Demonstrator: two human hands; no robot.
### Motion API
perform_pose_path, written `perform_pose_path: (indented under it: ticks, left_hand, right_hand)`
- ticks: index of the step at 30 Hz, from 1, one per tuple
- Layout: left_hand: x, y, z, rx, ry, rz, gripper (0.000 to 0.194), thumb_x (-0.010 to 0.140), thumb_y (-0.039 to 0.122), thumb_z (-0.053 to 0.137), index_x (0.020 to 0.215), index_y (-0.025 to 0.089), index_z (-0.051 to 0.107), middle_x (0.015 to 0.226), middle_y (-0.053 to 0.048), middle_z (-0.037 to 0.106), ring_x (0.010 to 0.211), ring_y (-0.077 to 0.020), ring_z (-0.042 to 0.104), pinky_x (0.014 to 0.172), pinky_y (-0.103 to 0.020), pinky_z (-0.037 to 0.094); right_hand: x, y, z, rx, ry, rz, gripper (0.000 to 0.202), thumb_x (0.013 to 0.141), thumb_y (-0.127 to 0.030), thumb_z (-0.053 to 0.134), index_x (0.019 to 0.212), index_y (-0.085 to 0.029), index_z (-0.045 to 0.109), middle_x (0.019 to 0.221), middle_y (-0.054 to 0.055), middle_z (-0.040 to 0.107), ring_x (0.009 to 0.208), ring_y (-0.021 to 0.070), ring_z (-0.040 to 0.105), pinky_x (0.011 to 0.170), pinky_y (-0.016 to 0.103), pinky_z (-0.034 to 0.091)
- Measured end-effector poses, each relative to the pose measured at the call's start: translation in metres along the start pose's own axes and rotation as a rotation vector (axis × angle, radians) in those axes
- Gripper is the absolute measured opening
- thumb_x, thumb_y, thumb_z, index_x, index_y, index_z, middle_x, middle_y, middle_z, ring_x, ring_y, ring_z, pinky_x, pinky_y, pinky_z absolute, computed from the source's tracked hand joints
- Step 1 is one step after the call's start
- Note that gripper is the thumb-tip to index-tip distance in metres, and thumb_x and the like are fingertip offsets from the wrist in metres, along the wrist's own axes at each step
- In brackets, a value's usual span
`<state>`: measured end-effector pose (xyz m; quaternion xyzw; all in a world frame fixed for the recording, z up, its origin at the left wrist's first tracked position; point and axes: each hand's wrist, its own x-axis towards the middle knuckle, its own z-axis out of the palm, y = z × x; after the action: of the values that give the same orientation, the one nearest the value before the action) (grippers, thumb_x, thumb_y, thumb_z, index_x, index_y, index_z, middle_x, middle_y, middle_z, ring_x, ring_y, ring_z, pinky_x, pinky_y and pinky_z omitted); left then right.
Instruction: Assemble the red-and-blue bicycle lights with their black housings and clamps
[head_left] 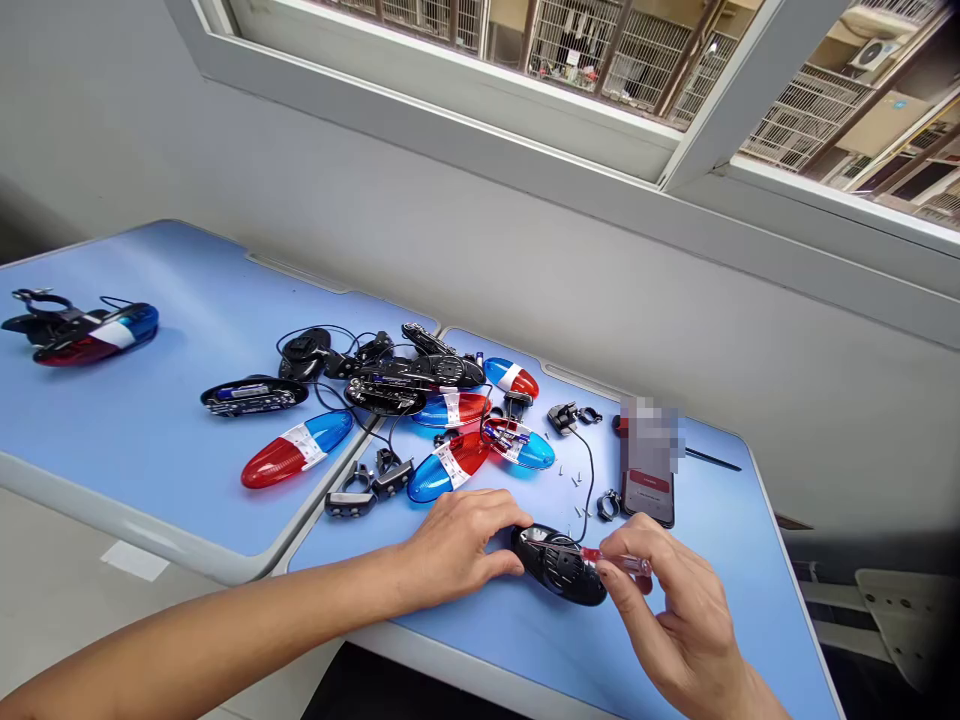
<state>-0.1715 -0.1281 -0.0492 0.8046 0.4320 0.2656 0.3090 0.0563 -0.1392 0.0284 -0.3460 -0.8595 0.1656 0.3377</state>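
On the blue table in front of me lies a black oval bike-light housing (551,575), slotted on the face turned up. My left hand (469,540) pinches its left end between thumb and fingers. A screwdriver (630,564) with a clear red handle is in my right hand (675,600), thumb and fingers closed round it. Its thin shaft lies low across the housing, pointing left; where the tip meets it I cannot make out. From the housing a black cable (591,480) runs up to a small black switch unit (562,417).
Red, white and blue lenses (300,450) and opened black housings with batteries (255,396) crowd the middle. Several screws (577,480) lie loose beyond my hands. A phone (649,490) is at the right, and a whole light (97,335) with clamp stands far left.
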Motion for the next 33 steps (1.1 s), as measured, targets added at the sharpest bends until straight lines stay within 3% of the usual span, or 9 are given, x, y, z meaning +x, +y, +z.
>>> perform_pose_path:
  ticks: [11,18,25,33]
  left_hand:
    - [0.0,0.002,-0.002,-0.003,-0.015,-0.015,0.035,0.071,0.025,0.083,0.103,0.022,0.068,0.091,0.0,0.07,0.078,-0.0176,0.063,0.064,-0.025,0.042]
    - [-0.001,0.006,-0.004,0.036,-0.057,-0.023,0.039,0.077,0.029,0.077,0.114,0.024,0.065,0.097,-0.003,0.069,0.085,-0.0207,0.064,0.066,-0.026,0.042]
    - [0.0,0.006,-0.002,0.015,-0.06,0.002,0.035,0.077,0.031,0.078,0.109,0.023,0.067,0.091,-0.001,0.067,0.083,-0.0196,0.063,0.068,-0.026,0.042]
    - [0.0,0.006,-0.003,0.002,-0.056,-0.011,0.037,0.075,0.028,0.08,0.109,0.022,0.066,0.092,-0.001,0.066,0.08,-0.0186,0.062,0.067,-0.026,0.041]
  right_hand:
    - [0.004,-0.001,-0.002,-0.015,-0.036,0.024,0.013,0.09,-0.006,0.052,0.094,-0.019,0.053,0.074,0.001,0.058,0.061,0.0121,0.048,0.053,0.026,0.039]
    - [0.008,-0.005,0.001,-0.058,0.02,0.015,0.014,0.089,-0.007,0.054,0.095,-0.019,0.054,0.073,0.001,0.059,0.058,0.0117,0.049,0.05,0.025,0.04]
    - [0.008,-0.007,0.005,-0.045,0.04,0.008,0.011,0.089,-0.008,0.056,0.09,-0.019,0.054,0.066,-0.002,0.053,0.055,0.0109,0.043,0.048,0.024,0.037]
    - [0.002,-0.002,-0.012,0.113,0.169,-0.003,0.024,0.084,-0.001,0.056,0.101,-0.018,0.056,0.078,0.004,0.056,0.071,0.0168,0.051,0.061,0.034,0.044]
